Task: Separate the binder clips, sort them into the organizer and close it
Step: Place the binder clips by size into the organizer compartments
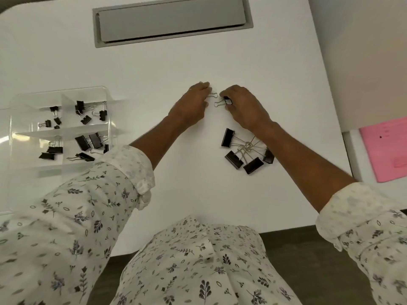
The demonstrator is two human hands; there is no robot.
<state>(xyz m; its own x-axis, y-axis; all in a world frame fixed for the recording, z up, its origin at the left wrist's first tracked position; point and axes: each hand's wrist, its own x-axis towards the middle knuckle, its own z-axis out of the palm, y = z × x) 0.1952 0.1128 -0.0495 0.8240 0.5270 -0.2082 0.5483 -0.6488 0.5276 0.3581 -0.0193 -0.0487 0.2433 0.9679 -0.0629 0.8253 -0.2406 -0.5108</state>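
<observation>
Wire loops could snag, or the small clip (pixel 228 100) could flick off the table (pixel 264 62), if the pull slips. The right hand (pixel 244 108) pinches its black body; the left hand (pixel 192 102) curls round a second clip's handle (pixel 212 95), body hidden, I think. More linked clips (pixel 246 150) lie just nearer; the open organizer (pixel 55 91) waits at the left.

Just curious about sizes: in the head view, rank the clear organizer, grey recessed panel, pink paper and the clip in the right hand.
1. Clear organizer and grey recessed panel: about alike; the panel lies farther off, so unranked.
2. Pink paper, cut by the frame edge.
3. Small binder clip, pinched in the right hand.
</observation>
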